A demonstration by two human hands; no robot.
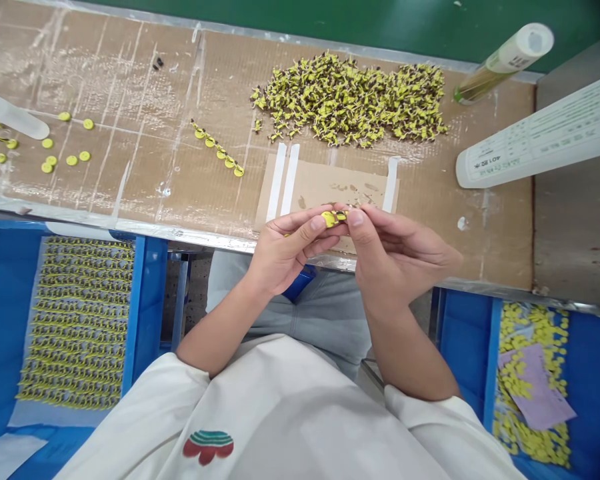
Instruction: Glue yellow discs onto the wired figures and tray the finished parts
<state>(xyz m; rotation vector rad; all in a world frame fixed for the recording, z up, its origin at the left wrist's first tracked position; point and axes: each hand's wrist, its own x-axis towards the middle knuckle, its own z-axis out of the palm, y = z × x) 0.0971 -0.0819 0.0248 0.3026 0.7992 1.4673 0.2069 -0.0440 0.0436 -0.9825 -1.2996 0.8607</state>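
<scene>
My left hand (285, 250) pinches a round yellow disc (329, 219) between thumb and fingers, above the front edge of the bench. Closed beside it, my right hand (397, 257) has thumb and fingertips on a small yellow-and-black piece (341, 215) that meets the disc. How far the two are joined is too small to tell. Under the hands lies a cardboard pad (325, 177) with white tape strips. Behind it spreads a heap of small yellow-and-dark pieces (350, 100). To the left, a short row of discs with dark pieces on them (219, 150) lies on the bench.
Loose yellow discs (72, 160) and a white bottle (13, 113) are at far left. At right are a large glue bottle (535, 137) and a clear tube (505, 60). Below the bench, blue bins hold a sheet of finished-looking rows (80, 320) and many yellow discs (530, 440).
</scene>
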